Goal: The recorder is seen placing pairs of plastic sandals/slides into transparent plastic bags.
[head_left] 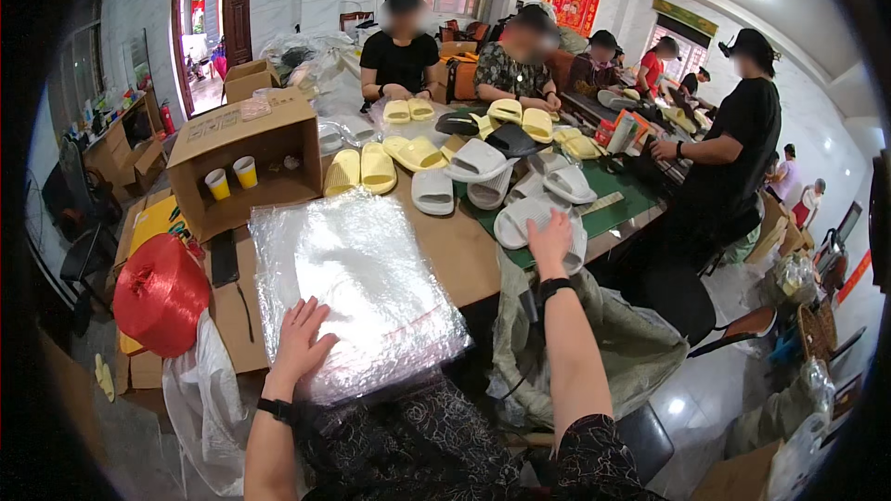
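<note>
The pair of pale grey slide slippers [517,221] lies at the desk's near edge, partly over the green mat [640,187]. The right hand [550,243] reaches onto it, fingers slightly parted; whether they pinch a strap I cannot tell. The left hand [302,341] rests on the stack of clear plastic bags [357,264], fingers spread, thumb apart. More grey slides and yellow slides [378,169] crowd the desk [444,255] beyond. A loose grip or a careless nudge could tip a slipper over the edge into the woven sack [640,339] just below. The bags look slick, so uneven pressure might skew the stack. Left of them sit an open cardboard box [306,160] and a red twine roll [160,292].
</note>
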{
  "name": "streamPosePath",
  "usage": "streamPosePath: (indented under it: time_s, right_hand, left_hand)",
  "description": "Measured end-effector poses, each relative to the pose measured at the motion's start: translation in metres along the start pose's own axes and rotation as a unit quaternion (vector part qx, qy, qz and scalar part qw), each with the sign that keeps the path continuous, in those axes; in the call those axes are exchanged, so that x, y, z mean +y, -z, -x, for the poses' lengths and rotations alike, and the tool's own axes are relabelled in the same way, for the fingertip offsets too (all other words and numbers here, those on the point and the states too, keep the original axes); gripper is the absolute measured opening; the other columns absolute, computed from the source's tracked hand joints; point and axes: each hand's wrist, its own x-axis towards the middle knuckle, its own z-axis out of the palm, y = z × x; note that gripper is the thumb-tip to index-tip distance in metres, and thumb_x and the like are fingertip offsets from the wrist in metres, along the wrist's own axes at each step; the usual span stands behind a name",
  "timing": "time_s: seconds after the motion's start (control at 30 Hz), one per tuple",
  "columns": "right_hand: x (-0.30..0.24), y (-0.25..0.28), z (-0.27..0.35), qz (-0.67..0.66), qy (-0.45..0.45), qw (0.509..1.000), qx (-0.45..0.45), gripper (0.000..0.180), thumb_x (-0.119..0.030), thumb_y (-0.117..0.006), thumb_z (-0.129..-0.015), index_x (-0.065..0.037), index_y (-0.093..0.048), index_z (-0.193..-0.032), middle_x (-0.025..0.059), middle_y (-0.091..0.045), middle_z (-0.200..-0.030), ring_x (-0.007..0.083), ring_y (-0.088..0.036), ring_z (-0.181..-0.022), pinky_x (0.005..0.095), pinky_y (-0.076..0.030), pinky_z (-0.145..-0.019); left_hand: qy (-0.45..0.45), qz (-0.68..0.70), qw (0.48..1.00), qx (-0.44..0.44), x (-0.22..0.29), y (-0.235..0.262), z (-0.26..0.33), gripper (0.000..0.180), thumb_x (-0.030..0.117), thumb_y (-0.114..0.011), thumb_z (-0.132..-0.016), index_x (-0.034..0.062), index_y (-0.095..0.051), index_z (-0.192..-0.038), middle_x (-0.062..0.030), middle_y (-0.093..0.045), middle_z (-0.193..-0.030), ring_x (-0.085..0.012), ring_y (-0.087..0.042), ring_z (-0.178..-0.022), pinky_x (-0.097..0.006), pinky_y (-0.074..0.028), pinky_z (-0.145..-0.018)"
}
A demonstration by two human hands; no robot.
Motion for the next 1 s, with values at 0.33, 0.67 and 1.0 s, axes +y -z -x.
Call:
streamPosePath:
  time_s: [0.33,0.67,1.0]
  right_hand:
    - [0.029,0.021,-0.024,0.165,0.085,0.979,-0.087,0.064,-0.060,-0.069,-0.070,-0.007,-0.068,-0.107,0.0201,-0.068,-0.105,0.0372,-0.063,-0.100,0.0494,-0.050,-0.085]
    - [-0.069,0.055,-0.020,-0.398,-0.125,0.828,-0.375,0.027,-0.030,-0.070,-0.086,-0.004,-0.069,-0.093,0.0004,-0.061,-0.069,0.0120,-0.052,-0.057,0.0302,-0.039,-0.051]
    - [-0.236,0.061,0.085,-0.627,-0.112,0.524,-0.566,0.026,-0.015,-0.060,-0.094,0.005,-0.060,-0.111,0.0113,-0.064,-0.099,0.0207,-0.064,-0.088,0.0313,-0.052,-0.079]
  left_hand:
    - [-0.012,-0.048,0.998,0.037,0.002,-0.008,0.001,0.058,0.041,-0.066,-0.083,0.0112,-0.056,-0.132,-0.0163,-0.045,-0.146,-0.0393,-0.035,-0.137,-0.051,-0.020,-0.116]
    - [-0.027,-0.052,0.997,0.056,-0.004,-0.012,-0.008,0.057,0.042,-0.064,-0.086,0.0123,-0.055,-0.134,-0.0159,-0.045,-0.146,-0.0390,-0.035,-0.137,-0.050,-0.023,-0.115]
    - [-0.021,-0.042,0.997,0.059,-0.003,-0.006,0.005,0.059,0.048,-0.063,-0.085,0.0125,-0.057,-0.132,-0.0160,-0.047,-0.144,-0.0415,-0.036,-0.136,-0.052,-0.024,-0.114]
